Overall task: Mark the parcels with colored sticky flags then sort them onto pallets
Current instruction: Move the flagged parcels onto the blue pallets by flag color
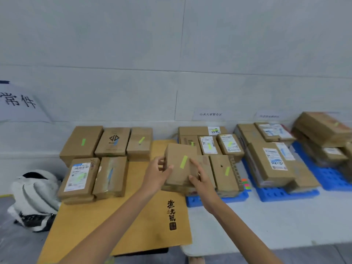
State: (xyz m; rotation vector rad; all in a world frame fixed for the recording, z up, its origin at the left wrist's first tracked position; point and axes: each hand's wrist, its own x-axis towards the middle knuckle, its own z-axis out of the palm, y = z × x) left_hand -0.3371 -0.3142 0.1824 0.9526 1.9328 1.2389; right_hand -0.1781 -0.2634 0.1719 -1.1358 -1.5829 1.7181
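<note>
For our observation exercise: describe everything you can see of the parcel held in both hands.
The parcel is a plain brown cardboard box with a yellow-green flag stuck slantwise on its top. It tilts toward the camera, held above other boxes; the left hand grips its left edge, the right hand its right.

Wall (171,44): pale grey panels with thin seams, right across my view.
Large sign (19,101): white sheet at far left, big black characters, cut off by my frame.
Small label (210,114): white paper low on the wall.
Second label (269,116): too blurred for me to read.
Floor (266,216): white covering at right, grey at lower left.
Backpack (36,195): white and black, slumped at left.
Light: soft, even.
</note>
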